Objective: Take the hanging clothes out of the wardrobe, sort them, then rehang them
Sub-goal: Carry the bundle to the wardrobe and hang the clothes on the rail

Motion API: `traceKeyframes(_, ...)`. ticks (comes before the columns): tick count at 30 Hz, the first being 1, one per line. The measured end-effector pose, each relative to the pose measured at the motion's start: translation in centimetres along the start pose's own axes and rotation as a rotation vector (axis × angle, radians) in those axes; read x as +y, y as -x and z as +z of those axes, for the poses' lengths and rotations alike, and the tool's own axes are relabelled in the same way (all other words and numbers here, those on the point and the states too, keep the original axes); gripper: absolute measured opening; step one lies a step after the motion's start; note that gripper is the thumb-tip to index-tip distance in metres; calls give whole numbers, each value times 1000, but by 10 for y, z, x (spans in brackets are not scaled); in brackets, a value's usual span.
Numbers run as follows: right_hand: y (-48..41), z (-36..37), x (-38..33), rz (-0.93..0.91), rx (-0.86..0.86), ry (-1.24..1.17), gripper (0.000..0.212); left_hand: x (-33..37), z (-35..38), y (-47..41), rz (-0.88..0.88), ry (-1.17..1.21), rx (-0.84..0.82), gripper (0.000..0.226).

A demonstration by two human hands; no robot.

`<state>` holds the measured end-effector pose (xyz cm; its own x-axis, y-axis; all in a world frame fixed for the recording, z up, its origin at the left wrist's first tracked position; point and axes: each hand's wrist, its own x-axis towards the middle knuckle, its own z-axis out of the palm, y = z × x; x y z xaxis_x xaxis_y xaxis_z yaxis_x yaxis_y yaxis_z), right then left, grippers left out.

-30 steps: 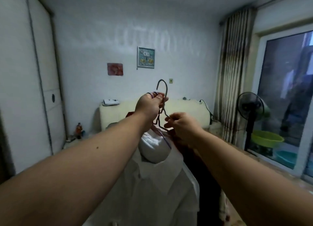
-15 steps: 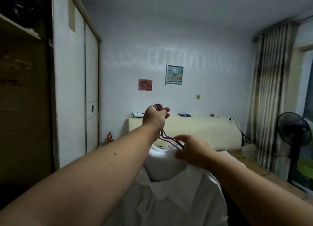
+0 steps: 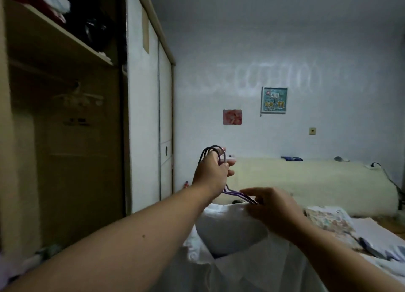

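Now the wardrobe (image 3: 65, 171) lies left of your left hand (image 3: 211, 171), which grips the hangers (image 3: 232, 192) by the hooks; your right hand (image 3: 271, 208) pinches their shoulder.

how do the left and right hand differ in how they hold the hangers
The left hand is raised, its fingers wrapped round the hooks of the hangers; the right hand sits lower and pinches the hangers' sloping arm. The left hand is clear of the white shirt; the right hand rests at the shirt's collar. Both hold the same purple hangers.
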<state>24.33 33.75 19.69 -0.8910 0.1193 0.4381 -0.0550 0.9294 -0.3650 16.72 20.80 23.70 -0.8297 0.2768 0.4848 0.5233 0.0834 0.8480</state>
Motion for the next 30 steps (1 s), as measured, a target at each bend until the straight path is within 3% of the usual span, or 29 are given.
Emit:
traceKeyframes(4, -58, 49, -32, -68, 10, -101, 41, -34, -56, -32, 13, -90, 101, 18)
traceKeyframes(10, -133, 100, -89, -156, -41, -180, 43, -72, -136, -78, 37, -297, 334, 11)
traceKeyframes(14, -183, 130, -120, -190, -48, -193, 45, -93, -181, -112, 39, -350, 530, 27)
traceKeyframes(18, -230, 161, -140, -243, -56, -220, 45, -113, -209, -149, -8, -427, 587, 18)
traceKeyframes(30, -402, 201, -171, -490, -111, -371, 41, -134, -267, -283, -51, -497, 792, 19)
